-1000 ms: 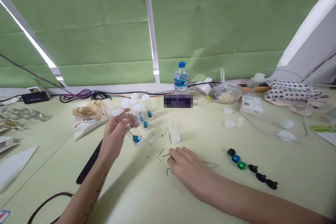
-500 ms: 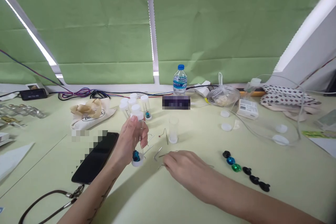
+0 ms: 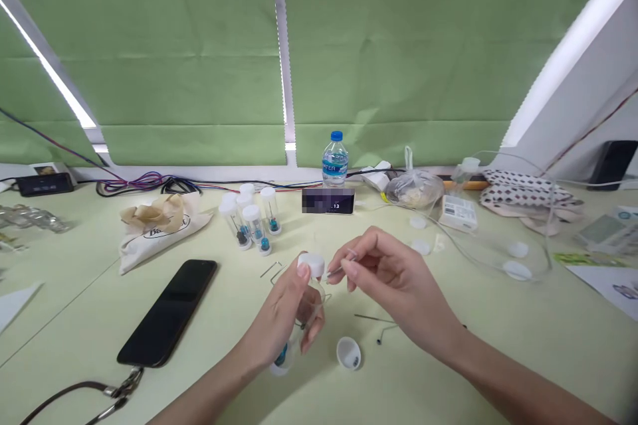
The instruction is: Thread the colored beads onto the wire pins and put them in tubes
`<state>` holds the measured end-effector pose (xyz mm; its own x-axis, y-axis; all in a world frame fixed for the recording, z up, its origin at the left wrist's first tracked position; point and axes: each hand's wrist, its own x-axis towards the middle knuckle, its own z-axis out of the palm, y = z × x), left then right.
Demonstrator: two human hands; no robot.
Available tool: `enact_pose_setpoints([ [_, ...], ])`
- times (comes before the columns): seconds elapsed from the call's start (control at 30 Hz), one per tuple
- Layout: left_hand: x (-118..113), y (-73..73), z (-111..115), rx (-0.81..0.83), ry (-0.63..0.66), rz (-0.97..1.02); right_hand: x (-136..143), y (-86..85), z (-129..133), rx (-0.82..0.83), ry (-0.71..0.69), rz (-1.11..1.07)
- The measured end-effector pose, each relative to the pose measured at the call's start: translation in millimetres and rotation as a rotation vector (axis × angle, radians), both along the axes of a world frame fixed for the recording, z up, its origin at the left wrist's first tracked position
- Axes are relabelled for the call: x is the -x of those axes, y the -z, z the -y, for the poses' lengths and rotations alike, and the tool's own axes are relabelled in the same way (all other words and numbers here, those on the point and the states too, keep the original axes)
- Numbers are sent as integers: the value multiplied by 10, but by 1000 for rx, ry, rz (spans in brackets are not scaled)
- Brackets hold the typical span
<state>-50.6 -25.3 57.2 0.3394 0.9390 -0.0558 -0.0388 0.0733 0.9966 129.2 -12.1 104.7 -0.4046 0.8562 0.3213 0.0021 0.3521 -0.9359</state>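
Note:
My left hand (image 3: 284, 312) is closed around a clear tube with a white cap (image 3: 310, 265). A blue piece (image 3: 280, 353) shows at the tube's lower end, which tilts down to the left. Close to that cap, my right hand (image 3: 393, 272) pinches a thin metal rod (image 3: 341, 267) between thumb and fingertips. Below my hands is a small white cup (image 3: 348, 353) with something small and dark inside. A straight thin rod (image 3: 369, 317) and a bent rod with a blue tip (image 3: 380, 337) lie by my right hand. Bent metal pins (image 3: 273, 271) lie beyond my left hand.
Several capped tubes (image 3: 252, 219) with blue or dark pieces stand at the back. A phone (image 3: 167, 312) with a strap lies left, near a cloth bag (image 3: 159, 222). A water bottle (image 3: 335, 159) stands behind. White discs (image 3: 517, 270) and a looped cord lie right.
My left hand has brought the tube nearer and to the right. My right hand has risen from the table with a thin rod, beside the cap. The white cup now shows.

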Motion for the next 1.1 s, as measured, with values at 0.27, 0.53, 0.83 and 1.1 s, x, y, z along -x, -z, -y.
enact_pose_setpoints([
  [0.27,-16,74,23,10,31,37,79,4,36,-102,-3,317],
  [0.53,131,1,-50,-26,-109,139,-10,-79,-9,-140,101,387],
  [0.83,617,-73,-369,-313,-481,216,-21,-68,-51,-112,14,532],
  [1.1,272,-110,183,-57,241,-115,-26,-154,121,-103,-184,496],
])
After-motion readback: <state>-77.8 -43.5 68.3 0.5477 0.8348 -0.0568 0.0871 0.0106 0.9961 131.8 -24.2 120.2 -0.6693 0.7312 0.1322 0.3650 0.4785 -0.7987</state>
